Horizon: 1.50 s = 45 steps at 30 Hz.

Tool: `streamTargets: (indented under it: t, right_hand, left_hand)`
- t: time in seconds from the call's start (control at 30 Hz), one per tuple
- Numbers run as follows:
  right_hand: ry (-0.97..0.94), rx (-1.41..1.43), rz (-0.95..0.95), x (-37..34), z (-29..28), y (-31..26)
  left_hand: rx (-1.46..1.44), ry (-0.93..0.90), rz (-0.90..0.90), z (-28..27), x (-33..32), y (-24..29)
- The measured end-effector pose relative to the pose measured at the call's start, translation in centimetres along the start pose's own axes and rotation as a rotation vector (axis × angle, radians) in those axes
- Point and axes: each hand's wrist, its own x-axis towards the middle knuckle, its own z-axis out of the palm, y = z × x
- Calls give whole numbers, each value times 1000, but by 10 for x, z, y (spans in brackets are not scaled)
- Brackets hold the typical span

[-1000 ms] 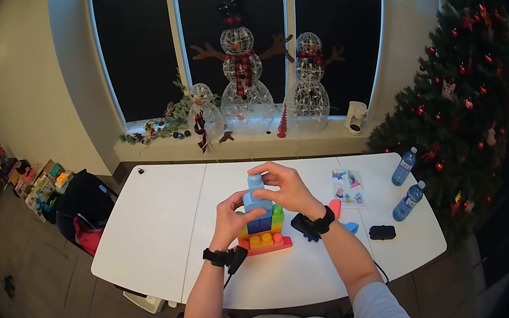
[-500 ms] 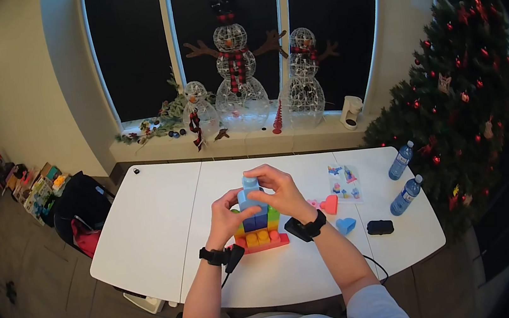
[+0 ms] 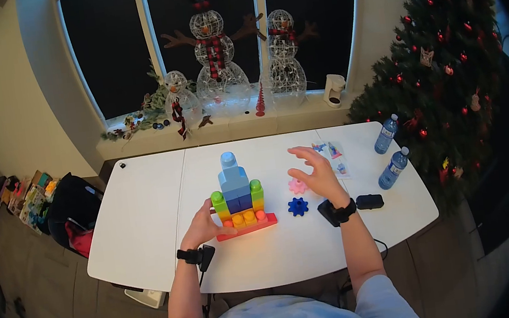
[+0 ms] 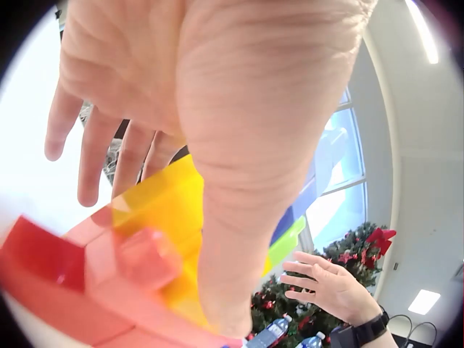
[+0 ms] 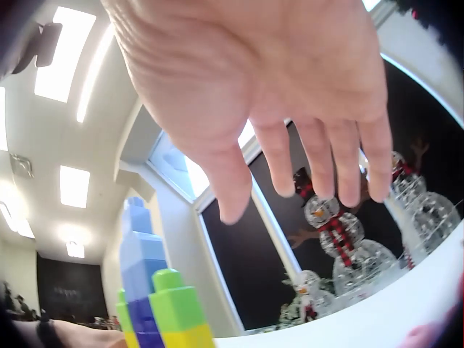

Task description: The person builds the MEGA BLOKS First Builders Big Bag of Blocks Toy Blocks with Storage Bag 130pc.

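A tower of building blocks [image 3: 234,185] stands upright on a long red base [image 3: 265,223]. Light blue blocks form its top above dark blue ones, flanked by green and yellow columns. My left hand [image 3: 201,225] is at the tower's lower left. In the left wrist view its thumb lies before the yellow block [image 4: 170,196], while straight fingers reach behind, tips partly hidden. Off to the right, my right hand [image 3: 322,179] hovers empty over the table, fingers extended. Near it lie a pink gear [image 3: 297,187], partly covered, and a dark blue gear [image 3: 298,207].
Beyond the right hand lies a picture sheet [image 3: 336,151]. Two water bottles [image 3: 386,135] stand at the table's right end, with a black case [image 3: 369,201] nearer me. The white table's [image 3: 140,236] far edge faces a window ledge with wire snowmen [image 3: 216,55].
Both hands have left the tower's top light blue block. My left hand has come down to the tower's lower left side; the right has moved away to the right, uncovering the tower.
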Motion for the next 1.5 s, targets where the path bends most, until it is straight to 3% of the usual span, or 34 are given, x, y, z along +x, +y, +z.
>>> streamTargets:
  t: [0.07,0.17,0.4,0.53,0.87,1.1,1.17,1.23,1.3,1.37,1.43,1.5]
  right_hand:
    - [-74,-360,54,-16,-26,35]
    - [-96,-507,131,-43,-50,65]
    - [-207,-655,312,-89,-67,115]
    - [-248,-704,474,-91,-62,115]
    - [-244,-800,418,-108,-45,142]
    - [-266,-824,421,-111,-44,139]
    - [-263,-823,395,-110,-45,139]
    - [-213,-780,385,-113,-48,137]
    - [-210,-758,367,-111,-50,139]
    - [-198,-730,390,-110,-53,137]
    - [-222,-726,419,-104,-54,128]
    - [-9,-658,447,-101,-52,125]
  left_hand:
    - [28,-5,3,16,-4,-25]
    - [15,33,-2,35,-9,-34]
    - [41,94,-49,32,9,-21]
    - [101,119,-22,22,41,-40]
    - [55,111,-141,7,99,-58]
    - [65,140,-80,12,112,-85]
    - [336,230,-34,14,99,-84]
    - [723,160,-412,17,81,-43]
    - [714,-32,-446,20,68,-1]
    - [651,-165,-256,46,60,33]
    - [539,-141,189,93,55,50]
    - [441,-134,420,139,50,84]
